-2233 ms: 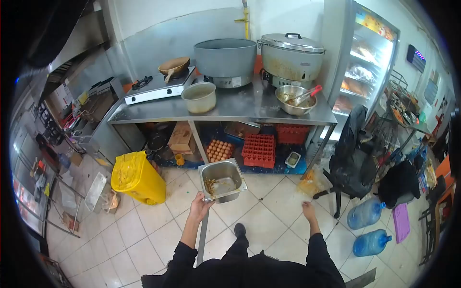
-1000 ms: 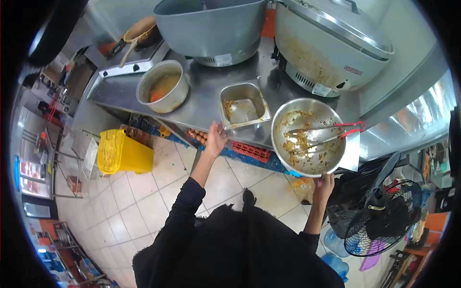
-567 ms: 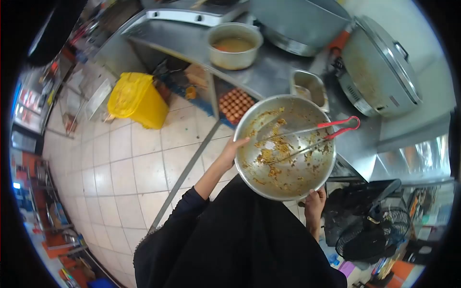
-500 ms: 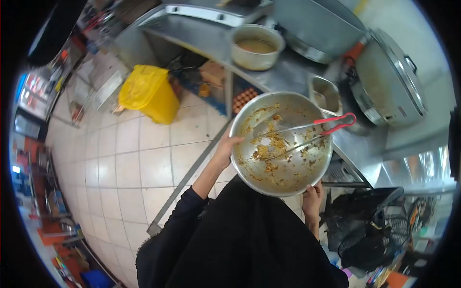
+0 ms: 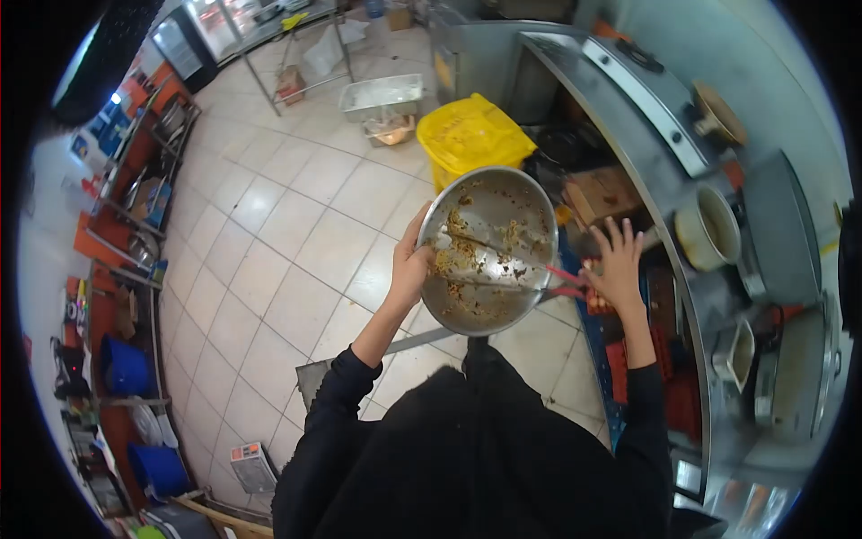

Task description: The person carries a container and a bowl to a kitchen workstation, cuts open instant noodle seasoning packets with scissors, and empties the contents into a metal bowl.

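Note:
A steel bowl [image 5: 503, 310] with brown and yellow food scraps inside is held off the counter in front of my body. My left hand [image 5: 413, 268] grips its left rim, thumb on the inside. Tongs with red handles [image 5: 566, 280] lie in the bowl, their handle end over the right rim. My right hand [image 5: 620, 269] is at that end with fingers spread, beside the handles; whether it touches them I cannot tell. Just past the bowl is a yellow bin [image 5: 471, 130].
On the right, a steel counter [image 5: 646, 162] carries a pot [image 5: 707, 229], a rectangular pan [image 5: 734, 355] and large cookers. Egg trays and a cardboard box [image 5: 603, 195] sit beneath. A metal tray [image 5: 382, 92] lies on the floor. Shelves with blue tubs [image 5: 126, 366] line the left.
After the rectangular pan was set on the counter, the bowl was lifted off it. The view has swung left, and my right hand has left the bowl's lower rim for the tongs' handle end.

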`<move>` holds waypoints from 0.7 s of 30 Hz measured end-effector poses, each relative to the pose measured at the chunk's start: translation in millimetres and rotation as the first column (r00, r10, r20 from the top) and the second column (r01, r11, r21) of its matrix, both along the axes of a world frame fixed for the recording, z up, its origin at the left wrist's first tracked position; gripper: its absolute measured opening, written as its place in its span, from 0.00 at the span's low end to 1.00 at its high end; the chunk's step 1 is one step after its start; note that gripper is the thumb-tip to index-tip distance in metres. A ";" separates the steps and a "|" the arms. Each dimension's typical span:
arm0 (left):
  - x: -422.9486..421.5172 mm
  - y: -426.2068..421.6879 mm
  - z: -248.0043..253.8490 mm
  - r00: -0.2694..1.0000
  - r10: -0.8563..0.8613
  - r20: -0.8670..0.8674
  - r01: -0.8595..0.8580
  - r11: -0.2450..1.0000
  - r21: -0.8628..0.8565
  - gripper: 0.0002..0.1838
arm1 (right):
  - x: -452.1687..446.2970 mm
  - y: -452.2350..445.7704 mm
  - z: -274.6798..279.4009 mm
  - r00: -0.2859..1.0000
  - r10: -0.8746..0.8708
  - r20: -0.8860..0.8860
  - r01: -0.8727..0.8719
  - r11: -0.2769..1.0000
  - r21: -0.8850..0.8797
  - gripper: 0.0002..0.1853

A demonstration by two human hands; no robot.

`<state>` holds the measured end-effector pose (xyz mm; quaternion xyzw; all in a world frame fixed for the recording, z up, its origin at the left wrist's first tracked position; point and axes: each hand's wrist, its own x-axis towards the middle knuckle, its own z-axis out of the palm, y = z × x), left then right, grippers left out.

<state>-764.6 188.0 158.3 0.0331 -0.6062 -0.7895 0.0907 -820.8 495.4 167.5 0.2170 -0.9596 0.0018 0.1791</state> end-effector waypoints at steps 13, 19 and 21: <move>-81.9 -210.2 -33.4 0.876 0.417 0.242 -0.455 0.881 0.131 0.37 | -145.6 -247.5 -26.1 0.007 0.183 0.983 -0.432 0.887 -0.163 0.58; -105.7 -287.1 -49.3 0.769 0.543 0.337 -0.622 0.756 0.201 0.38 | -186.9 -331.0 -48.9 0.109 0.347 0.931 -0.435 0.859 -0.269 0.47; -123.9 -327.7 -63.5 0.773 0.538 0.337 -0.623 0.743 0.242 0.38 | -205.5 -369.0 -53.4 0.357 0.297 0.886 -0.426 0.896 -0.128 0.32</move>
